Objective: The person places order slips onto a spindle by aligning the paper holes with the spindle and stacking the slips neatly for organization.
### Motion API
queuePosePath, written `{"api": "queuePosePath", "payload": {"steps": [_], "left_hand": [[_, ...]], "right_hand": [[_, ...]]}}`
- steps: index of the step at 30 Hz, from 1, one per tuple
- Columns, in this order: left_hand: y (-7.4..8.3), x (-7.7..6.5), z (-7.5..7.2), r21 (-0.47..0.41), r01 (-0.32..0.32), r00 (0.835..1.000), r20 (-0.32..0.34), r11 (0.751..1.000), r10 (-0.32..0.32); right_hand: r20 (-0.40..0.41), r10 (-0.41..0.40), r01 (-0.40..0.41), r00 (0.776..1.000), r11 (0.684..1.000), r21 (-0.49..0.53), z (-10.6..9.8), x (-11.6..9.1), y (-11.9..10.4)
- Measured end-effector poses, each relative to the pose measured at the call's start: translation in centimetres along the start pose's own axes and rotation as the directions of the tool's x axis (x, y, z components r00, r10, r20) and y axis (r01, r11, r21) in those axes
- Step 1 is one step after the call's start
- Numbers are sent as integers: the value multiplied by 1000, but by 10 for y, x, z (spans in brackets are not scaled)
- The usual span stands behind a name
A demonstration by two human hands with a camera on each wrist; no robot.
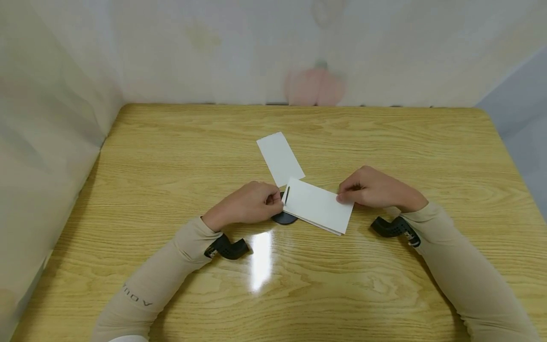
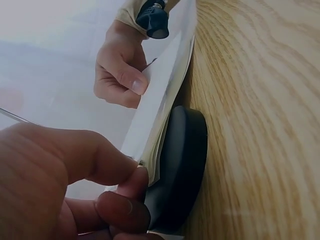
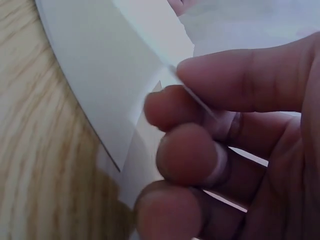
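In the head view a small white notepad (image 1: 319, 205) lies tilted, its left end over a black round disc (image 1: 285, 218). A narrow dark strip marks the pad near that end. My left hand (image 1: 256, 203) pinches the bound left edge between thumb and finger. At the opposite end my right hand (image 1: 372, 187) pinches the top sheet by its upper right edge. The right wrist view shows that sheet between thumb and forefinger, with the lower pages (image 3: 95, 75) hanging apart beneath it. Several page layers show in the left wrist view, above the thick disc (image 2: 182, 160).
A loose white sheet (image 1: 280, 159) lies on the wooden table (image 1: 192, 152) just beyond the pad, its far short edge slightly ragged. Black wrist mounts (image 1: 231, 248) jut from both sleeves. A pale curtain (image 1: 205, 52) hangs behind the table and along its left side.
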State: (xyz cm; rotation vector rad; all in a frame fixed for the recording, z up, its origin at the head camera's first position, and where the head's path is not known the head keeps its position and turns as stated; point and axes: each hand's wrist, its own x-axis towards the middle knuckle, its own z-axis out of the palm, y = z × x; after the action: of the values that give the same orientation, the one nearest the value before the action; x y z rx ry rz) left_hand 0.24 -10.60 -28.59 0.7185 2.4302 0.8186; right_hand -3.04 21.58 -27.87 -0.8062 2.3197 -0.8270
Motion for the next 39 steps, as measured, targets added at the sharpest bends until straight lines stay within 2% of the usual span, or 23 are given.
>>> {"api": "queuePosePath", "payload": {"steps": [5,21,29,39], "left_hand": [[1,-1,0,15,5,1000,-7,1000,-4],[5,-3,2,34,22,1000,-21,999,-22],[5,-3,2,40,17,1000,-23,999,-16],[4,-2,2,69,10,1000,-21,998,-8]], "right_hand": [[8,-13,13,1000,999,-43,1,1,-1],[4,-3,3,1000,997,-78,4,2,0],[1,-23,23,1000,993,-113,5,1,-2],[-13,24,-26,1000,987,-158,-1,-5,3]]}}
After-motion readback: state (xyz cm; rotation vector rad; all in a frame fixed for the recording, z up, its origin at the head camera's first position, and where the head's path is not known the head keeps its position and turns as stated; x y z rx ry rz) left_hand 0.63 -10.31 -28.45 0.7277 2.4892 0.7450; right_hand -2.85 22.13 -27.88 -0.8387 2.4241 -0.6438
